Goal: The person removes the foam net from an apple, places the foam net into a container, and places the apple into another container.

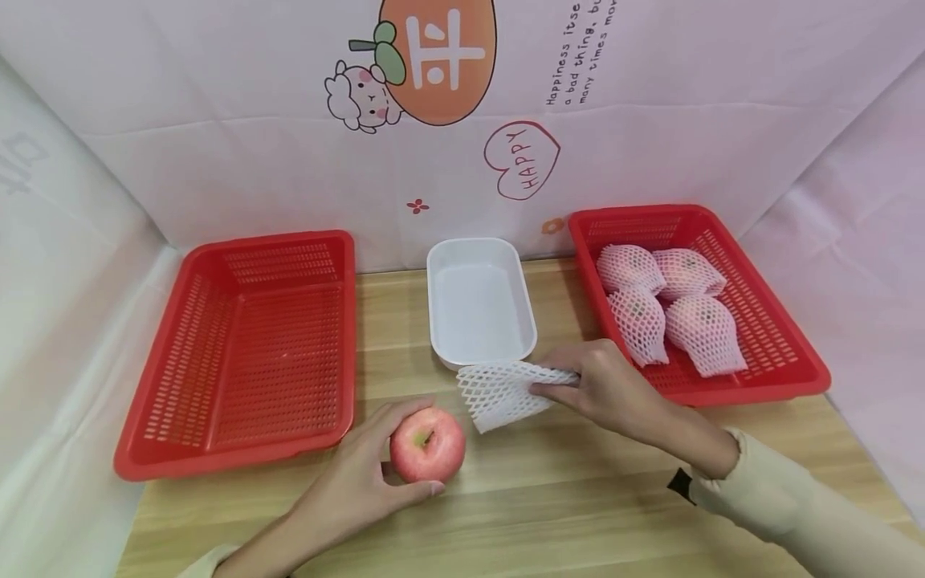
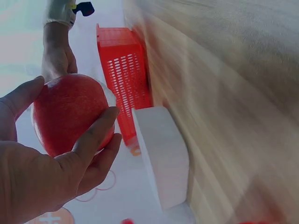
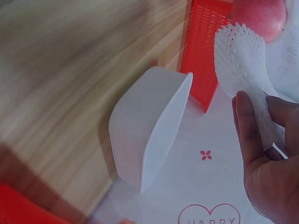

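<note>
Apple: round, smooth, glossy skin, red with paler streaking; yellow-green dimple and short dark stem facing up. It sits in the grasp of the left hand, thumb on the near side, fingers curled round the far side. Left wrist view shows it raised off the counter.

Right hand pinches the gathered end of a foam net between thumb and fingers. Net is white, soft, diamond-meshed, flattened into a fan, with its wide end toward the apple. The two lie near each other; they overlap in the right wrist view, so I can't judge the depth between them.

Beyond the apple, slightly to its right: white tray, smooth-walled, oblong with rounded corners, plastic by its look. The net's upper edge lies close to its near rim in the head view.

To the left, a red basket, slotted plastic, flared sides, thick rim. To the right, a second basket, same red lattice, carrying four wrapped fruits, pink showing through close-fitting foam mesh with tapered ends.

Counter: pale wood grain, banded. Behind it, white cloth, lightly creased, printed with cartoon figures and lettering.
</note>
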A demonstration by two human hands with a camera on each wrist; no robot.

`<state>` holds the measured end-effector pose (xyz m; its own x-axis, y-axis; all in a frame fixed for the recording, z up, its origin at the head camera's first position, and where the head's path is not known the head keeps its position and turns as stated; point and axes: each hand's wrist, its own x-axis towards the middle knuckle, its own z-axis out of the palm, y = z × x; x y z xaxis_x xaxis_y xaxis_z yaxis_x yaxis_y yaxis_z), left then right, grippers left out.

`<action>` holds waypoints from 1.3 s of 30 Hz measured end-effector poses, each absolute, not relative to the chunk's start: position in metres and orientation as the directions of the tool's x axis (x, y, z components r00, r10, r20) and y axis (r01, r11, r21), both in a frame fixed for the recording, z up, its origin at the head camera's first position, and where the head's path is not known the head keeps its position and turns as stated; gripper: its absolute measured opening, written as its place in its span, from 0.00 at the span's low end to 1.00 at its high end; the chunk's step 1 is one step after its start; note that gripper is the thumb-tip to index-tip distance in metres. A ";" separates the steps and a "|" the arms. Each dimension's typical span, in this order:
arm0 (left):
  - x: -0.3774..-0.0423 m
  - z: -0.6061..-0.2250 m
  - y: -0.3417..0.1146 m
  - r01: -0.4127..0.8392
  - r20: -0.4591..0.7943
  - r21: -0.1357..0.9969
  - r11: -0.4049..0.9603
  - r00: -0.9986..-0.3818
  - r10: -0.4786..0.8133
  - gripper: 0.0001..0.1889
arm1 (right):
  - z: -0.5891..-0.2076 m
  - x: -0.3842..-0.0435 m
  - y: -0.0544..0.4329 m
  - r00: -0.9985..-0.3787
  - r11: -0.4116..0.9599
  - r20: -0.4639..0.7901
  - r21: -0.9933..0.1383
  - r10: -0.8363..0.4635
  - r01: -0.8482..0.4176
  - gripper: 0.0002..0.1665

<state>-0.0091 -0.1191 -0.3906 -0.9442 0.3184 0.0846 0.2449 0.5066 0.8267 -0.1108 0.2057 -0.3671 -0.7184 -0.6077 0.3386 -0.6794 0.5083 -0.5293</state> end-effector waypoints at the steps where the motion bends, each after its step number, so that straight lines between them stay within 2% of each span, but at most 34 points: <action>1: -0.008 -0.387 -0.121 0.235 0.076 0.841 0.487 -0.943 0.325 0.43 | -0.365 -0.113 0.206 -0.712 0.510 0.344 -0.516 -0.612 -0.688 0.13; 5: -0.003 -0.370 -0.127 0.200 0.046 0.880 0.430 -0.938 0.342 0.43 | -0.357 -0.125 0.205 -0.694 0.515 0.355 -0.480 -0.626 -0.710 0.13; 14: -0.005 -0.344 -0.137 0.279 0.113 0.858 0.431 -0.921 0.372 0.44 | -0.339 -0.153 0.205 -0.725 0.588 0.294 -0.436 -0.623 -0.681 0.14; 23: -0.010 -0.322 -0.148 0.327 0.134 0.766 0.554 -0.923 0.361 0.40 | -0.321 -0.183 0.198 -0.697 0.594 0.293 -0.371 -0.654 -0.714 0.15; 27: -0.017 -0.305 -0.158 0.259 0.071 0.763 0.593 -0.944 0.321 0.41 | -0.313 -0.199 0.192 -0.712 0.613 0.275 -0.369 -0.646 -0.698 0.20; 31: -0.033 -0.285 -0.173 0.167 0.005 0.791 0.588 -0.964 0.267 0.41 | -0.310 -0.220 0.185 -0.729 0.638 0.258 -0.358 -0.634 -0.682 0.17; 39: -0.082 -0.264 -0.208 0.071 -0.031 0.705 0.705 -0.991 0.131 0.43 | -0.313 -0.262 0.183 -0.828 0.719 0.164 -0.425 -0.536 -0.550 0.15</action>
<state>-0.0821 -0.2084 -0.2641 -0.9909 0.1308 -0.0312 0.0709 0.7055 0.7052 -0.2622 0.1825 -0.3131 -0.8278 -0.5365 0.1641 -0.5501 0.7190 -0.4247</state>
